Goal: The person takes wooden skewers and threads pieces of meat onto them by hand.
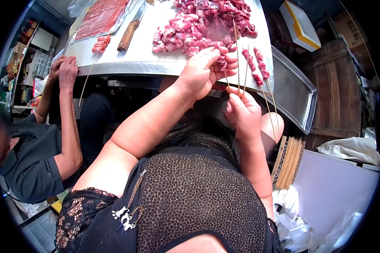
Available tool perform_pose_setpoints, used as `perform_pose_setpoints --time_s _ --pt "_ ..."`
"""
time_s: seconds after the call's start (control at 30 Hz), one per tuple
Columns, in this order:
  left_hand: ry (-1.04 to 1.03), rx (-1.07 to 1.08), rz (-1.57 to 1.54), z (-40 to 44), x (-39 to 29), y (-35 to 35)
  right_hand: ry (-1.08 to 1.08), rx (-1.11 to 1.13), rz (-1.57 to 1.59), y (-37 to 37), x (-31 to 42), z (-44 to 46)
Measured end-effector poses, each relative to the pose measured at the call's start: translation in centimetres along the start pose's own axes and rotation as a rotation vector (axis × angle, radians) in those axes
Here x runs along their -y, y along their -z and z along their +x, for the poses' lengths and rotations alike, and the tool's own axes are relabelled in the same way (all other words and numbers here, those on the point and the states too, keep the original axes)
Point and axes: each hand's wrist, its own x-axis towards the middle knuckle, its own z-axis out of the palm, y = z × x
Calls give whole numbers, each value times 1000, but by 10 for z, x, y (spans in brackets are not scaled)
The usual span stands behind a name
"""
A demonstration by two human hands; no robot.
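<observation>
My left hand (204, 71) is at the table's front edge, its fingers closed round small pieces of red meat (222, 59) on a thin wooden skewer. Just to its right, my right hand (244, 110) pinches the lower ends of several wooden skewers (239, 63), which fan upward. Beyond my left hand lies a large heap of raw meat pieces (177, 31) on the metal-edged white table (135, 67). Two skewers threaded with meat (261, 63) rest at the table's right corner, their bare ends hanging over the edge.
A knife (128, 36), packed meat slices (103, 19) and a skewer of rolled slices (100, 44) lie on the table's left part. A co-worker (42, 147) sits at the left. On the right are a metal tray (293, 88), a skewer bundle (290, 162) and a foam box (299, 25).
</observation>
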Motion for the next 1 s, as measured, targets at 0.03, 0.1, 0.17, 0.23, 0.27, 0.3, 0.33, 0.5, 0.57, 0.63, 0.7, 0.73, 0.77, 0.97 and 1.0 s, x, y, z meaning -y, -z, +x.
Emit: perform_pose_setpoints --time_s 0.03,0.1,0.17,0.23,0.27,0.3,0.33,0.5,0.57,0.63,0.7,0.73,0.77,0.97,1.0 --pt "-11 -21 14 1 0 1 0 -2 -1 1 0 0" --pt "-21 -36 18 8 -3 5 33 7 -64 4 -2 2" --pt "-98 -60 1 15 -9 8 69 -26 -177 10 -7 -5" --pt "-129 -68 21 18 -15 8 157 -61 -283 16 -17 -9" --pt "-122 -56 -8 17 -16 6 195 -72 -284 16 -22 -9" --pt "-115 -43 -37 17 -17 3 234 -84 -286 16 -26 -9" --pt "-106 -50 -91 17 -16 1 231 -84 -289 17 -27 -10" --pt "-188 -108 30 19 0 -4 254 -120 -313 14 -27 -10" --pt "-201 -127 -14 20 4 -8 252 -114 -327 13 -29 -11" --pt "-204 -110 -71 18 8 -14 256 -99 -334 10 -30 -13" --pt "-184 -71 -106 14 10 -19 223 -78 -256 8 -30 -16" --pt "-177 -66 -113 13 14 -21 196 -67 -178 6 -28 -17" --pt "-184 -25 -110 12 20 -22 194 -62 -178 3 -21 -18" --pt "-100 4 -38 -2 35 -30 177 -29 -124 -4 -3 -10" --pt "-102 57 -76 -6 35 -29 174 -28 -124 -5 -2 -8"
